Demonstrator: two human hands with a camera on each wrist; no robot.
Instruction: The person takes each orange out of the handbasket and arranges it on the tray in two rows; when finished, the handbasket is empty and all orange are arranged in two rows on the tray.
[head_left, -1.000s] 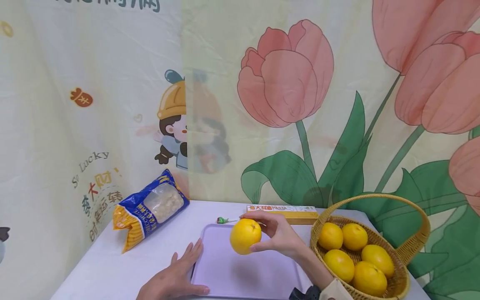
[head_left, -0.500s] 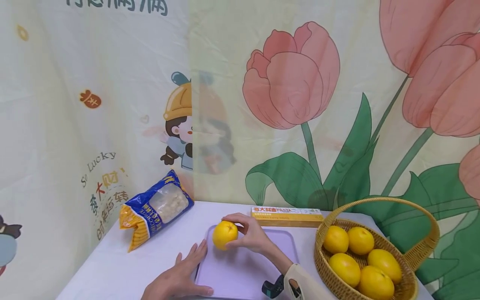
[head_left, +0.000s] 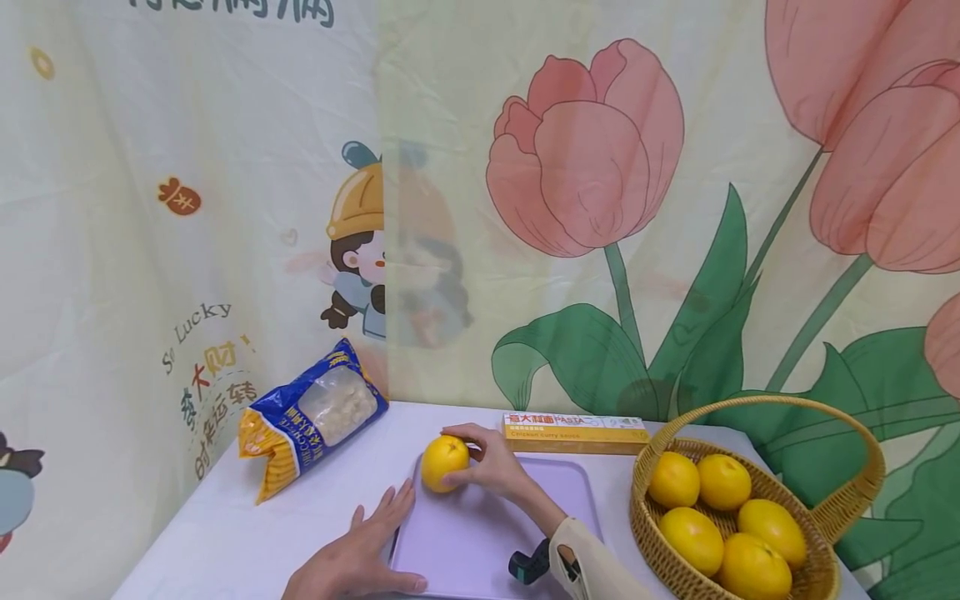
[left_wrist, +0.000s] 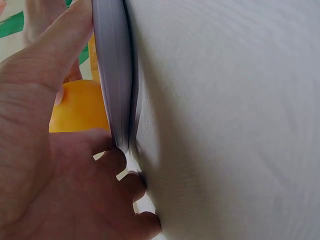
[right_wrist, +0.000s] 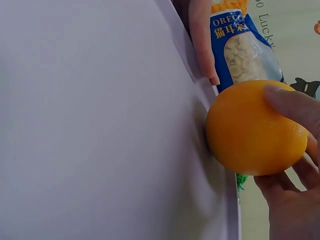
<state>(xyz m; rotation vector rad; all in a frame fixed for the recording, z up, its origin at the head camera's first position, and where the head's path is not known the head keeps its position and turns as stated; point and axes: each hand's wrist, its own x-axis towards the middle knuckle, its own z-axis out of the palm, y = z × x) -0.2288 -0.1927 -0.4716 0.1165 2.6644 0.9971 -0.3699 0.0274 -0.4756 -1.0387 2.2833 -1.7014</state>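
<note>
Near the far left corner of a pale purple tray (head_left: 465, 546), my right hand (head_left: 491, 467) holds an orange (head_left: 444, 464) between thumb and fingers. In the right wrist view the orange (right_wrist: 252, 132) sits low over the tray (right_wrist: 100, 125), close to its rim; whether it touches the surface I cannot tell. My left hand (head_left: 360, 546) lies flat along the tray's left edge with fingers spread, the thumb at the near edge. Seen from the left wrist, the thumb and fingers of the left hand (left_wrist: 65, 185) touch the tray's side (left_wrist: 114, 65).
At right stands a wicker basket (head_left: 821, 575) with an arched handle and several oranges (head_left: 690, 540) inside. A pasta box (head_left: 573, 433) lies behind the tray. To the left is a blue-and-yellow pasta bag (head_left: 315, 417). A bit of green wrapper (right_wrist: 241, 181) shows past the orange.
My right hand has carried the orange leftward and lowered it towards the tray's far left corner. The left hand keeps its place at the tray edge. The head view has shifted slightly.
</note>
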